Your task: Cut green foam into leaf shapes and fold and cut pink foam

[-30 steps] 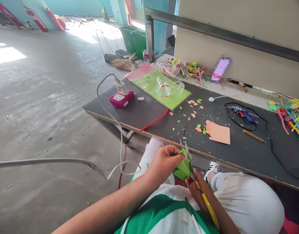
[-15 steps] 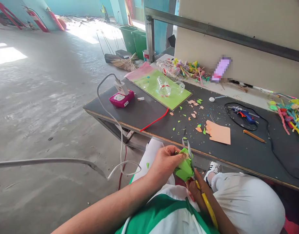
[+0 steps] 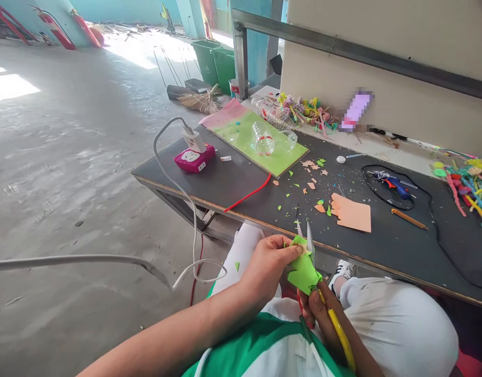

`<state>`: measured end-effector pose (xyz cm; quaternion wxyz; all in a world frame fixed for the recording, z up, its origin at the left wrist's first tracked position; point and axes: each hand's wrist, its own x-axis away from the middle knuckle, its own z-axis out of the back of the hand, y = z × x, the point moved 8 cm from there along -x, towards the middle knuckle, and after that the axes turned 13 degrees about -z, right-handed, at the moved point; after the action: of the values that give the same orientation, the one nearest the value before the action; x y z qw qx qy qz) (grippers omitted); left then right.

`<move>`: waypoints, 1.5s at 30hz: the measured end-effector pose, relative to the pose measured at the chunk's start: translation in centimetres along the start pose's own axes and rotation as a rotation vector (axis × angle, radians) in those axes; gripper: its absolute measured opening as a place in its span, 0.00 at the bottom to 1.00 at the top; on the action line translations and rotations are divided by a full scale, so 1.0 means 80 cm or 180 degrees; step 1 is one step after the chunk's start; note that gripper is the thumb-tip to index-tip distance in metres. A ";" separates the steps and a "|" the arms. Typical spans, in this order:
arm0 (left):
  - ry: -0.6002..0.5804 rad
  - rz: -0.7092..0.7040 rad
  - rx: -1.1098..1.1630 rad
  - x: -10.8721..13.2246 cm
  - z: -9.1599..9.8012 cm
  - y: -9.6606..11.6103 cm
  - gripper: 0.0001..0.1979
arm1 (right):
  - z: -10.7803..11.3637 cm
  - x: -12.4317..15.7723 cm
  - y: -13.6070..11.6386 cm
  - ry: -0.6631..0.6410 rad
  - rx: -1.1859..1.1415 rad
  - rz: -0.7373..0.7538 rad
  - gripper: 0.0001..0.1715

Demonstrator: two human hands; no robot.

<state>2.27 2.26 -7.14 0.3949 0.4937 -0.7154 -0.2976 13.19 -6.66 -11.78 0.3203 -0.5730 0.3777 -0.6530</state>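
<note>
Pinches green paper [image 3: 303, 275] between thumb and fingers of the left grip [image 3: 266, 262], with a small peach piece [image 3: 305, 248] pressed on top by the thumb. Wraps the right grip [image 3: 318, 313] around scissors [image 3: 310, 241], with a yellow handle [image 3: 342, 335] trailing toward 5 o'clock and blades parted toward 12 o'clock, along the paper's right side. Possibly catches that edge between the blades; hard to tell with so much overlap. Holds paper and scissors between white trouser legs [image 3: 246, 248], just on the near side of the dark surface [image 3: 248, 175].

Counting from the green paper, has scattered scraps [image 3: 320, 208] at 12 o'clock, a ragged-edged peach card [image 3: 352, 213] at 1, a brown stick [image 3: 409, 219] at 2, and a blue glue gun [image 3: 400, 188] between 1 and 2, farther back. Has a red strip [image 3: 248, 192] at 11, and a magenta socket block [image 3: 194, 158] between 10 and 11, with a white plug [image 3: 194, 141] in it.
</note>
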 end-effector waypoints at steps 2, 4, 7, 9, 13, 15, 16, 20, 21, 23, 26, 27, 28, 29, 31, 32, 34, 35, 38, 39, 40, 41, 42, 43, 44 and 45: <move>0.0058 0.0014 -0.0014 0.002 0.001 -0.002 0.13 | 0.001 -0.001 0.010 0.0034 -0.0093 -0.0185 0.36; 0.0100 0.0006 -0.0020 0.003 0.001 -0.003 0.13 | 0.002 -0.001 0.015 0.0061 -0.0152 -0.0286 0.36; 0.0161 -0.0038 -0.0019 0.004 0.001 -0.005 0.13 | -0.003 0.001 0.013 0.0032 -0.0298 -0.0305 0.32; 0.0190 -0.0026 0.0004 0.004 0.000 -0.007 0.13 | -0.006 0.002 0.010 0.0033 -0.0398 -0.0306 0.30; 0.0234 0.0011 0.0026 0.006 0.000 -0.011 0.14 | -0.008 0.000 0.006 0.0060 -0.0433 -0.0238 0.28; 0.0251 -0.0029 0.0013 0.005 0.000 -0.010 0.14 | -0.007 -0.002 0.004 0.0084 -0.0410 -0.0184 0.27; 0.0254 -0.0048 0.0011 0.005 0.000 -0.010 0.14 | -0.006 -0.002 0.003 0.0104 -0.0381 -0.0151 0.27; 0.0261 -0.0029 0.0053 0.004 0.000 -0.011 0.14 | -0.005 -0.003 0.001 0.0054 -0.0297 -0.0110 0.27; 0.0265 -0.0014 0.0061 0.004 0.000 -0.011 0.14 | -0.006 -0.004 0.001 0.0016 -0.0304 -0.0112 0.28; 0.0274 0.0004 0.0067 0.004 -0.001 -0.012 0.14 | -0.007 -0.005 0.002 -0.0009 -0.0303 -0.0082 0.28; 0.0259 0.0006 0.0087 0.006 -0.004 -0.012 0.14 | -0.004 -0.006 0.001 0.0130 -0.0202 0.0043 0.28; 0.0253 0.0002 0.0101 0.006 -0.005 -0.012 0.15 | -0.004 -0.006 0.001 0.0173 -0.0165 0.0074 0.28; 0.0250 0.0003 0.0109 0.006 -0.005 -0.012 0.15 | -0.004 -0.005 0.001 0.0195 -0.0150 0.0096 0.28; 0.0244 0.0006 0.0108 0.006 -0.005 -0.013 0.15 | -0.005 -0.005 0.000 0.0185 -0.0173 0.0093 0.27; 0.0228 -0.0025 0.0080 0.005 -0.003 -0.012 0.14 | -0.005 -0.002 0.000 0.0089 -0.0324 -0.0014 0.26; 0.0195 -0.0061 0.0060 0.003 -0.001 -0.010 0.14 | -0.004 0.000 -0.001 0.0034 -0.0400 -0.0078 0.25; 0.0046 -0.0163 0.0007 -0.001 0.001 -0.005 0.13 | 0.006 0.003 -0.011 -0.0017 -0.0523 -0.0131 0.25; -0.0072 -0.0188 -0.0024 -0.002 0.001 -0.003 0.12 | 0.014 0.005 -0.021 -0.0002 -0.0549 -0.0092 0.25; -0.0490 -0.0083 -0.0153 -0.003 -0.005 -0.001 0.12 | 0.041 0.005 -0.056 0.0075 -0.0592 0.0099 0.24; -0.0610 -0.0011 -0.0212 -0.002 -0.008 -0.002 0.13 | 0.046 0.005 -0.068 0.0055 -0.0508 0.0172 0.23; -0.0726 0.0060 -0.0294 0.000 -0.012 -0.003 0.13 | 0.049 0.004 -0.080 0.0021 -0.0431 0.0250 0.22; -0.0837 0.0124 -0.0405 0.002 -0.015 -0.005 0.13 | 0.053 0.003 -0.091 0.0035 -0.0365 0.0317 0.21; -0.0945 0.0178 -0.0533 0.004 -0.018 -0.007 0.13 | 0.054 0.003 -0.099 0.0058 -0.0317 0.0335 0.20; -0.1050 0.0213 -0.0662 0.006 -0.021 -0.009 0.13 | 0.054 0.002 -0.106 0.0066 -0.0291 0.0328 0.20; -0.1144 0.0232 -0.0783 0.008 -0.023 -0.010 0.13 | 0.053 0.000 -0.110 0.0065 -0.0285 0.0294 0.20; -0.1224 0.0236 -0.0896 0.009 -0.025 -0.012 0.12 | 0.051 -0.001 -0.112 0.0052 -0.0300 0.0242 0.20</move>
<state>4.31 1.19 -6.71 0.3271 0.3415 -0.7465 -0.4682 17.39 -2.57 -3.91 0.3145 -0.5673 0.4321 -0.6265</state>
